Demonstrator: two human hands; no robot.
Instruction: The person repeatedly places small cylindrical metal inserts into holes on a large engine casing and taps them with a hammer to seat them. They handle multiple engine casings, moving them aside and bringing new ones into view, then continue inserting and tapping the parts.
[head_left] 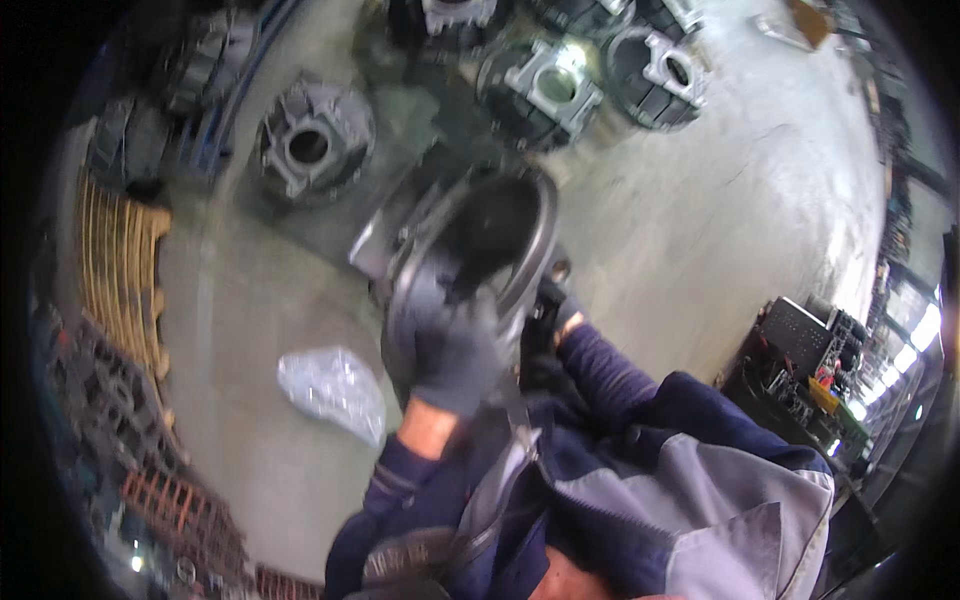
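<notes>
Wooden pallets [125,280] stand stacked at left, perhaps to save floor room. A clear plastic bag [335,390] lies nearer. The gloved left hand [452,350] grips the near rim of a tilted round metal housing [478,238] before the person, apparently to steady it. The right hand [555,302] is at its right side, grip hidden; I cannot tell. Similar castings [650,98] sit spaced beyond, probably for access.

Plastic bag [333,388] on the floor [720,230] left of the housing [490,225], other castings [345,112] beyond

Forearms [607,377] extended, left fingers [442,315] gloved, blurred, right fingers [552,297] gloved, partly hidden
</notes>
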